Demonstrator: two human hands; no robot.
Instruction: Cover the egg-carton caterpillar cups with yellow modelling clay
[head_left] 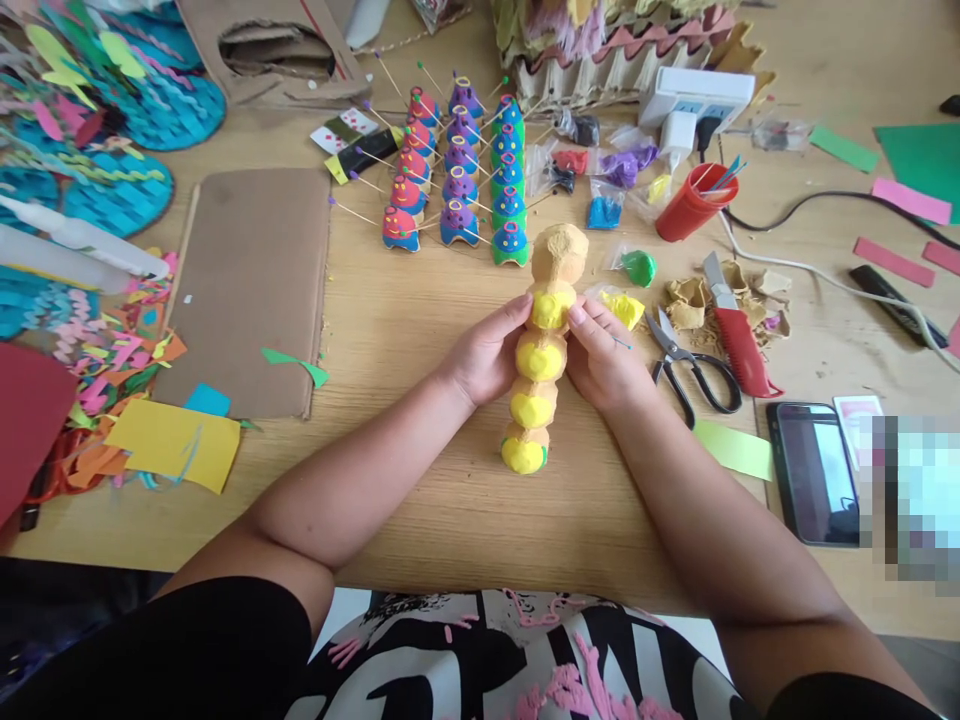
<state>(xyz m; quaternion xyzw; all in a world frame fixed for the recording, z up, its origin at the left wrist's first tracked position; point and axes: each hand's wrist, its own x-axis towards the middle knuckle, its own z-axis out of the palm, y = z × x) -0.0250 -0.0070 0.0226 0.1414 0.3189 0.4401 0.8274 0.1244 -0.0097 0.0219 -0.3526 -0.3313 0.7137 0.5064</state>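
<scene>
Between my two hands is an egg carton strip (559, 265), a row of tan cups standing out over the table. Yellow clay (541, 360) covers the sides of several cups, while the farthest cup is bare. A bit of green shows on the nearest cup. My left hand (491, 350) grips the strip's left side, thumb near the second cup from the far end. From the right, my right hand (609, 360) closes on that same cup, its thumb against the yellow clay. A thin bluish stick (621, 343) shows by my right fingers; most of it is hidden.
Painted egg carton caterpillars (459, 165) stand in three rows ahead. Scissors (694, 365), a red-handled knife (735, 325) and a phone (815, 472) lie to the right. Beyond them are a red cup (694, 205) and a power strip (697, 98). Cardboard (247, 290) lies left, beside paper scraps.
</scene>
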